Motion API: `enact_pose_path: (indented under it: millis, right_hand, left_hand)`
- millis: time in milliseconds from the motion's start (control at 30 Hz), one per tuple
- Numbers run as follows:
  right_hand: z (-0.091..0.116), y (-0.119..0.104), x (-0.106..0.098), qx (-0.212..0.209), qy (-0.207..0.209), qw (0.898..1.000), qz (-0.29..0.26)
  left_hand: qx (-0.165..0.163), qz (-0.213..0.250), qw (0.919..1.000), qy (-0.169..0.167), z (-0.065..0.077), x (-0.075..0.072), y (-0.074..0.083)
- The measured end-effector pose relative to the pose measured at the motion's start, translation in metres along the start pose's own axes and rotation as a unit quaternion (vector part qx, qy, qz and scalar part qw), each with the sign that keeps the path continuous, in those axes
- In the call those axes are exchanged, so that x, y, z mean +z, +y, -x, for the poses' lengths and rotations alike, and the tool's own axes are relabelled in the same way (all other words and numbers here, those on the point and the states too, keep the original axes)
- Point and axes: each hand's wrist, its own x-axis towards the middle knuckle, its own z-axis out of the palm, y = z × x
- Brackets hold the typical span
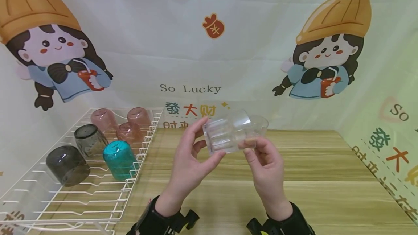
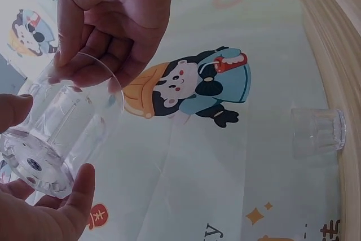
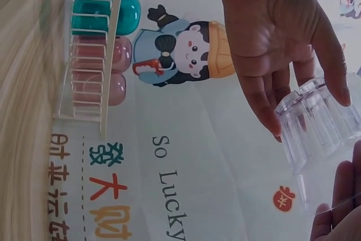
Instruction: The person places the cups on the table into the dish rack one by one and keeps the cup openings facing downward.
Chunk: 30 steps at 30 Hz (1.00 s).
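Note:
A clear drinking glass (image 1: 220,135) is held on its side above the table, between both hands. My left hand (image 1: 189,164) grips it by its thick base, thumb on the near side and fingers on the far side. At the rim end, my right hand (image 1: 269,166) pinches the wall with thumb and fingers. The left wrist view shows the held glass (image 2: 65,125) with its base toward the left hand and its open rim by the right. Behind it, a second clear glass (image 1: 261,124) is partly hidden; in the left wrist view this glass (image 2: 318,132) stands on the table.
On the left, a white wire rack (image 1: 107,206) carries several upside-down glasses: dark grey (image 1: 66,166), smoky grey (image 1: 89,140), teal (image 1: 119,160) and pink (image 1: 103,119). The wooden table (image 1: 326,191) extends rightward. A printed curtain (image 1: 248,64) hangs behind.

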Motion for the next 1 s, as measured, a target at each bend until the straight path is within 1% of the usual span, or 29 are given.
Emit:
enact_pose_path:
  millis: [67, 200, 267, 467, 600, 767, 867, 1000]
  right_hand:
    - [0.0, 0.0, 0.0, 0.001, 0.0, 1.0, -0.004]
    - [0.0, 0.0, -0.001, -0.007, -0.008, 1.0, -0.012]
    - [-0.001, 0.0, -0.001, -0.016, -0.016, 1.0, -0.019]
    - [-0.004, -0.001, -0.007, -0.022, -0.049, 0.998, -0.018]
    - [-0.007, -0.002, -0.014, -0.024, -0.069, 0.997, -0.02]
    - [-0.009, -0.002, -0.023, -0.023, -0.083, 0.996, -0.016]
    - [-0.009, -0.002, -0.027, -0.019, -0.092, 0.996, -0.011]
    - [-0.008, -0.002, -0.034, -0.002, -0.1, 0.995, 0.004]
  left_hand:
    - [-0.005, 0.004, 1.0, 0.003, 0.0, 0.0, -0.001]
    - [0.0, 0.003, 0.9999, 0.01, 0.001, -0.001, -0.002]
    - [0.003, 0.002, 0.9999, 0.014, 0.001, -0.002, -0.002]
    - [-0.008, 0.016, 0.9996, 0.021, 0.002, -0.007, 0.003]
    - [-0.022, 0.017, 0.9992, 0.028, 0.003, -0.012, 0.007]
    - [-0.058, 0.014, 0.9977, 0.034, 0.005, -0.019, 0.013]
    - [-0.067, 0.011, 0.9969, 0.038, 0.007, -0.023, 0.017]
    - [-0.068, 0.007, 0.9965, 0.048, 0.008, -0.029, 0.021]
